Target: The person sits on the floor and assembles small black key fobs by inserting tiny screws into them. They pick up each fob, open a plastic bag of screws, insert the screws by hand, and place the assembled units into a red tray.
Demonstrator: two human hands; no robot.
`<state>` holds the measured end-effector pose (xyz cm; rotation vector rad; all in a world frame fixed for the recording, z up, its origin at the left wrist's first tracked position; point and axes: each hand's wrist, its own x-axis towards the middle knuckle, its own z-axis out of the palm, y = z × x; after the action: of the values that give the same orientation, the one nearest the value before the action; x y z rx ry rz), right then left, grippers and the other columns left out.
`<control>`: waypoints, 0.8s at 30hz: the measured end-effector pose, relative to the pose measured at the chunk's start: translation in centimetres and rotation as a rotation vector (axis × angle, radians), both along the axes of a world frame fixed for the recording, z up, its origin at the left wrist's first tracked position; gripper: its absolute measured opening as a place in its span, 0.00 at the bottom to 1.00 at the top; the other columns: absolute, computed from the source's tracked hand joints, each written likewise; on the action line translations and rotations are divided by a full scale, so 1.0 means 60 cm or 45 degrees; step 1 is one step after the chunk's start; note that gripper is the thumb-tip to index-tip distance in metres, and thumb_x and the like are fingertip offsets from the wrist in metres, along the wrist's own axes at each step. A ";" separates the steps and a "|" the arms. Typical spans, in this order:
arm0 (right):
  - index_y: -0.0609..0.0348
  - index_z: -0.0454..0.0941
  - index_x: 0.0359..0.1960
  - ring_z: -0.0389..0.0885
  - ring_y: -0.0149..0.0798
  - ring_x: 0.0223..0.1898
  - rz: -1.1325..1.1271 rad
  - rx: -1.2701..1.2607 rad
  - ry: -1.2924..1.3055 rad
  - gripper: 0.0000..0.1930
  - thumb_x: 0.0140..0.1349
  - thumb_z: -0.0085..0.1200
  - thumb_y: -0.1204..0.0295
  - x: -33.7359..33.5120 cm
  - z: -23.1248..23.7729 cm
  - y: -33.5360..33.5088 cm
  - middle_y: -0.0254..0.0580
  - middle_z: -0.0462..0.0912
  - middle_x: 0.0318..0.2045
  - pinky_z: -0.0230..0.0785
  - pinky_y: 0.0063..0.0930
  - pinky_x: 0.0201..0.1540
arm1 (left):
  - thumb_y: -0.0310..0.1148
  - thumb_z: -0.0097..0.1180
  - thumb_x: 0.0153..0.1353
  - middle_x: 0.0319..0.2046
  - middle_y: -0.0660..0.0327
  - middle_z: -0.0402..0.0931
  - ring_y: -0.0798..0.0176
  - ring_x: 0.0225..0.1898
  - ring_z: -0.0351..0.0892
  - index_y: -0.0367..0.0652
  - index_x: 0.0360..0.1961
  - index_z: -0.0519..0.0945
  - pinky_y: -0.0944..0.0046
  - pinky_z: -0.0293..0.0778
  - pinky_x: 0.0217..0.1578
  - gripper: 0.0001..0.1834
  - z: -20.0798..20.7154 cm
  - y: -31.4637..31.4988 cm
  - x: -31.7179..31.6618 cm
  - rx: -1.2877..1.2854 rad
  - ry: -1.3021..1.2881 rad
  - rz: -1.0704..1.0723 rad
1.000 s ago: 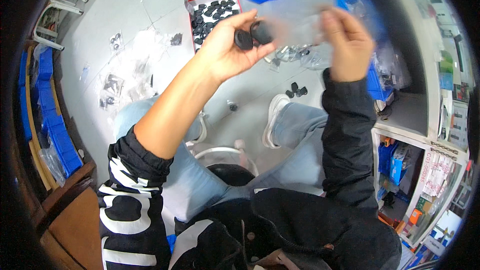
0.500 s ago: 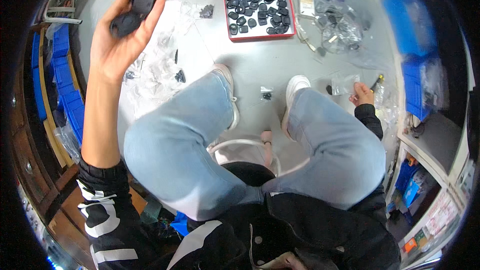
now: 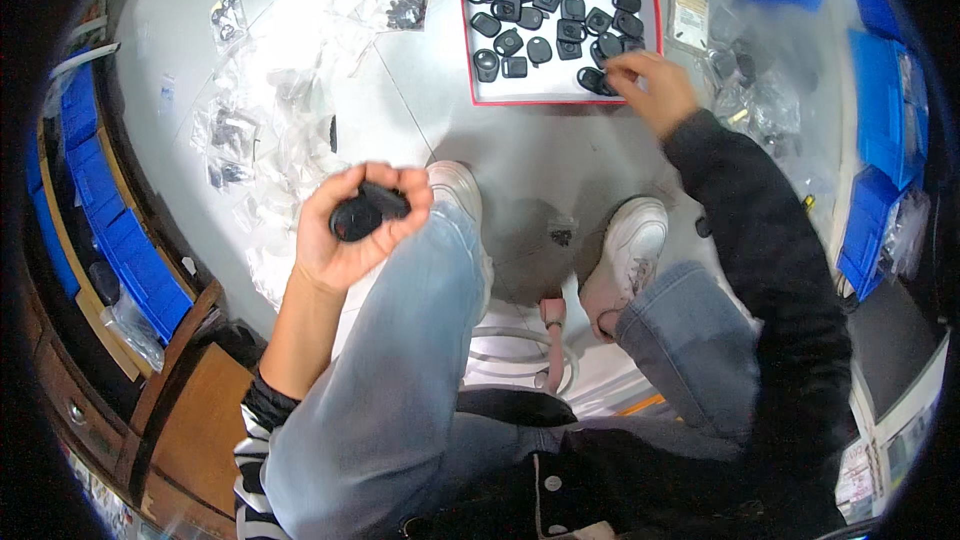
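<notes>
The grey tiled floor [image 3: 400,100] is seen from above, with the person's legs in light blue jeans [image 3: 400,380] bent over it and white sneakers [image 3: 625,250] planted near the middle. At the far side, a shallow red-rimmed tray [image 3: 652,30] is laid on the floor and is filled with many small black plastic parts [image 3: 545,5], most of them rounded housings. To the left of the tray, clear plastic bags [image 3: 270,110] are scattered over the floor, some with dark pieces inside. More bagged items [image 3: 750,90] are piled at the far right, beside blue bins [image 3: 880,160]. Blue bins [image 3: 120,230] are also lined along the left edge, next to a brown wooden chair [image 3: 190,410].

The left hand [image 3: 355,230] is raised above the left knee, palm up, and its fingers are curled closed around a black rounded part [image 3: 365,212], which is gripped between thumb and fingertips. The right hand [image 3: 650,85], at the end of a black sleeve [image 3: 770,270], is stretched to the near right corner of the tray; its fingers are bent narrowly down onto the black parts there, and it cannot be told whether one is pinched.
</notes>
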<state>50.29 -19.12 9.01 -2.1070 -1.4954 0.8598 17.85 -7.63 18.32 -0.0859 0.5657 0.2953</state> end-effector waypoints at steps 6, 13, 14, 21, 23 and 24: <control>0.60 0.78 0.36 0.79 0.36 0.32 -0.435 -0.224 0.146 0.10 0.52 0.53 0.71 -0.075 -0.116 0.042 0.43 0.81 0.30 0.70 0.24 0.38 | 0.32 0.43 0.56 0.42 0.40 0.70 0.41 0.45 0.72 0.28 0.36 0.74 0.49 0.70 0.48 0.16 -0.025 -0.029 -0.046 -0.110 0.014 0.090; 0.60 0.75 0.40 0.78 0.43 0.34 -0.434 -0.320 -0.055 0.14 0.52 0.49 0.69 -0.117 -0.143 0.061 0.41 0.80 0.31 0.69 0.32 0.37 | 0.29 0.48 0.51 0.43 0.41 0.70 0.44 0.47 0.71 0.29 0.41 0.73 0.50 0.69 0.49 0.17 -0.028 -0.038 -0.048 -0.095 0.065 0.034; 0.59 0.75 0.40 0.78 0.43 0.35 -0.510 -0.268 -0.045 0.14 0.52 0.49 0.69 -0.128 -0.145 0.065 0.42 0.79 0.34 0.69 0.32 0.38 | 0.28 0.48 0.51 0.44 0.41 0.70 0.45 0.47 0.71 0.30 0.41 0.73 0.50 0.68 0.50 0.17 -0.028 -0.040 -0.046 -0.094 0.045 0.041; 0.56 0.76 0.37 0.75 0.47 0.39 -0.677 -0.038 0.009 0.11 0.53 0.48 0.70 -0.134 -0.120 0.041 0.46 0.77 0.35 0.67 0.37 0.42 | 0.30 0.53 0.51 0.44 0.45 0.71 0.49 0.48 0.71 0.32 0.43 0.72 0.52 0.67 0.51 0.18 -0.027 -0.045 -0.044 -0.005 0.068 0.010; 0.58 0.76 0.35 0.75 0.47 0.38 -0.764 -0.018 0.000 0.09 0.52 0.49 0.72 -0.108 -0.114 0.026 0.46 0.77 0.33 0.67 0.36 0.41 | 0.31 0.55 0.51 0.44 0.45 0.71 0.50 0.48 0.71 0.32 0.43 0.72 0.53 0.67 0.52 0.19 -0.028 -0.044 -0.046 0.008 0.060 0.012; 0.59 0.76 0.37 0.75 0.46 0.37 -0.755 0.043 0.018 0.10 0.51 0.50 0.74 -0.091 -0.113 0.021 0.46 0.77 0.34 0.67 0.36 0.42 | 0.32 0.55 0.51 0.44 0.45 0.71 0.50 0.48 0.71 0.32 0.43 0.72 0.53 0.67 0.52 0.19 -0.028 -0.044 -0.047 0.008 0.080 0.003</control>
<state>44.84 -17.85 2.25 -2.3166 -0.7842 0.6119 15.06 -10.28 16.65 -0.0717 0.6271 0.3030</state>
